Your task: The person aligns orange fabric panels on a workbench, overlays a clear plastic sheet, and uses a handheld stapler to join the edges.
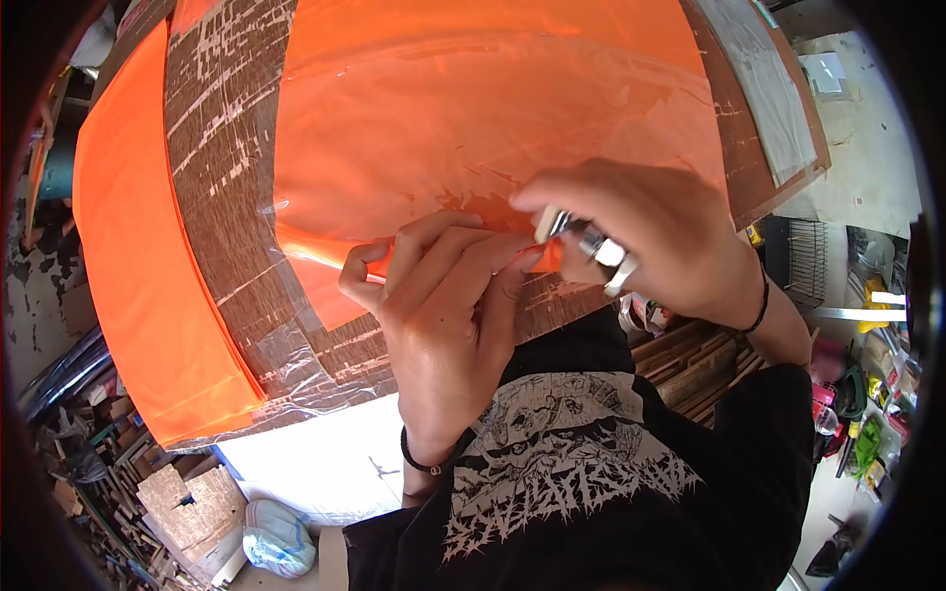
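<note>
An orange sheet lies across the board, with clear plastic film over part of it. At its near edge my left hand is closed, thumb and index finger pinching the orange material. A fold of the sheet rises beside these fingers. My right hand is wrapped round a small silver and white tool, whose exact kind I cannot make out. The tool's tip is close to the pinched edge; whether they touch is unclear. The right fingers are partly blurred.
The brown, scratched board carries a stack of folded orange sheets on the left and a clear plastic strip on the right. Wood strips sit below the board's near edge. Scrap wood and a tied plastic bag lie lower left.
</note>
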### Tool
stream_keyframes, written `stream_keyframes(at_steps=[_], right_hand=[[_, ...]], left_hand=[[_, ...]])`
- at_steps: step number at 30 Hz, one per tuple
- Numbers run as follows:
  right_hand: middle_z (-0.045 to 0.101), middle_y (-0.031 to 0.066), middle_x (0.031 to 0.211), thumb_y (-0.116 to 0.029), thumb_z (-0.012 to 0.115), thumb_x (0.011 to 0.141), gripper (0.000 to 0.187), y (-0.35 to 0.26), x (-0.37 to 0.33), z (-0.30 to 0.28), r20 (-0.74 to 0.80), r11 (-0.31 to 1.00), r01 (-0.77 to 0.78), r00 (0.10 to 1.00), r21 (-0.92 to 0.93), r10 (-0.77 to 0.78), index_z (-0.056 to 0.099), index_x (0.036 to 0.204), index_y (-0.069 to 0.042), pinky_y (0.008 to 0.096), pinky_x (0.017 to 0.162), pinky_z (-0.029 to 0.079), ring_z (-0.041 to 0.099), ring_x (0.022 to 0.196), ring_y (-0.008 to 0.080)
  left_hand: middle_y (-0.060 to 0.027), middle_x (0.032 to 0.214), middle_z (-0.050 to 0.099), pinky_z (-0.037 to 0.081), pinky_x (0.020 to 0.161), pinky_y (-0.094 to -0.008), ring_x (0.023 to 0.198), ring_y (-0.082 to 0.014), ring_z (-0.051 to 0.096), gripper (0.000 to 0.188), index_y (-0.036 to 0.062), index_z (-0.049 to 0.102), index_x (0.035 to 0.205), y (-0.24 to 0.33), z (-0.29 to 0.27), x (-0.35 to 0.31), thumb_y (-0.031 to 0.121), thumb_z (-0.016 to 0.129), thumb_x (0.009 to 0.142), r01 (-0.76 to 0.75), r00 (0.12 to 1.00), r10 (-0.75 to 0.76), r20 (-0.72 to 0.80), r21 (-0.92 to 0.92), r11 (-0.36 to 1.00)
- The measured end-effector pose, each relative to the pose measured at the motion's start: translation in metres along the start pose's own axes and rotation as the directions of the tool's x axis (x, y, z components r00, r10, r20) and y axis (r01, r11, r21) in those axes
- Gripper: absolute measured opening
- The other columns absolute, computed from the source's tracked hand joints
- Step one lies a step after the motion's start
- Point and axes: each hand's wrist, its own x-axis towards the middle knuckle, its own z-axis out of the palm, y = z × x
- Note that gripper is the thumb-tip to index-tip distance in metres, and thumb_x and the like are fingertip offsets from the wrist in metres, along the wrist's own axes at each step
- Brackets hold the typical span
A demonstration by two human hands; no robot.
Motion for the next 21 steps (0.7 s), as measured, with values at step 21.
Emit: stream_keyframes(at_steps=[21], right_hand=[[0.065, 0.0080, 0.084, 0.003, 0.069, 0.073, 0.041, 0.006, 0.001, 0.002, 0.050, 0.997, 0.074, 0.996, 0.009, -0.075, 0.062, 0.113, -0.002, 0.0304, 0.060, 0.053, 0.065, 0.068, 0.0192]], left_hand=[[0.0027, 0.083, 0.065, 0.025, 0.092, -0.0416, 0.092, -0.0167, 0.060, 0.013, 0.0097, 0.068, 0.086, -0.001, -0.001, 0.000, 0.007, 0.074, 0.075, -0.030, 0.999, 0.029, 0.022, 0.049, 0.998]])
